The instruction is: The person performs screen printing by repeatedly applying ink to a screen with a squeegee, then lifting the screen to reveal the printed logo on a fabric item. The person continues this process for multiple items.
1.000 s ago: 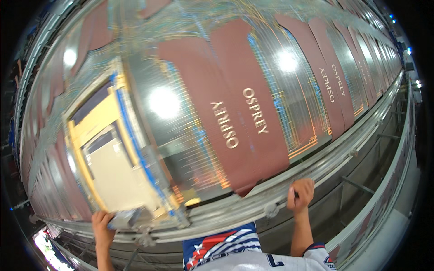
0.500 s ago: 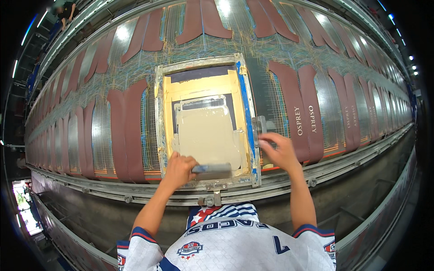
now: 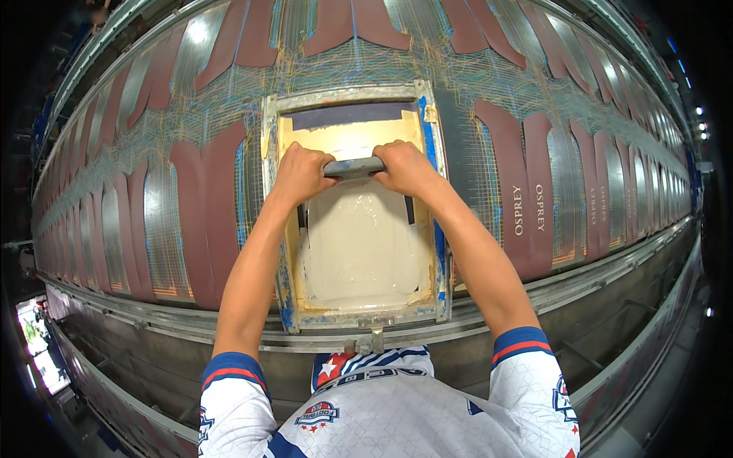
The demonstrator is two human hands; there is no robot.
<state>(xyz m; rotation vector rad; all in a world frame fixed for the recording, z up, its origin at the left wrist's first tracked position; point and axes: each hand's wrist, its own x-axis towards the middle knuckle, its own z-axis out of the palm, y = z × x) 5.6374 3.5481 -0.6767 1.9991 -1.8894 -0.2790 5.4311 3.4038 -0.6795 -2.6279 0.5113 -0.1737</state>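
Both of my hands grip a grey squeegee (image 3: 353, 167) held crosswise near the far part of a screen-printing frame. My left hand (image 3: 303, 177) is closed round its left end, and my right hand (image 3: 408, 169) round its right end. The metal screen frame (image 3: 270, 149) lies flat on the table before me, edged inside with yellow tape (image 3: 336, 135) and a blue strip along its right side. Pale cream ink (image 3: 366, 244) covers the mesh from the squeegee back toward me. The squeegee's lower edge is hidden from view.
Maroon cut panels (image 3: 537, 191) lie in rows on both sides and across the far half of the long table, some with pale lettering. Coloured guide lines cross the shiny tabletop. A metal rail (image 3: 191, 314) runs along the near edge, with a bracket (image 3: 377, 340) at the frame's front.
The squeegee has moved from the near end of the screen to the far end. My right hand has left the frame's right side and taken hold of the squeegee beside my left.
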